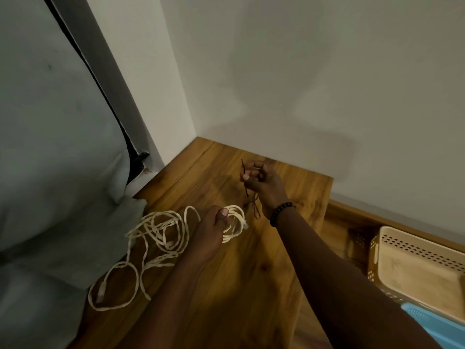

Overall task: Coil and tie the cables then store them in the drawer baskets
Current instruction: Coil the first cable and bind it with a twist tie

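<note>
My left hand [212, 231] grips a small coil of white cable [235, 222] just above the wooden top [251, 268], thumb pressed over the loops, with a plug end sticking out to the right. More white cable [156, 235] lies loose and tangled to the left, its far plug [100, 294] near the front edge. My right hand [261, 182] is raised farther back and pinches a thin dark tie [245, 177], one end pointing up and one hanging down. Another dark tie [256, 209] lies on the wood below that hand.
A beige perforated basket [415, 250] sits in the open drawer at the lower right, with a blue basket [437, 326] in front of it. A pale pillow [63, 197] presses against the wooden top's left edge. White walls close the back and left.
</note>
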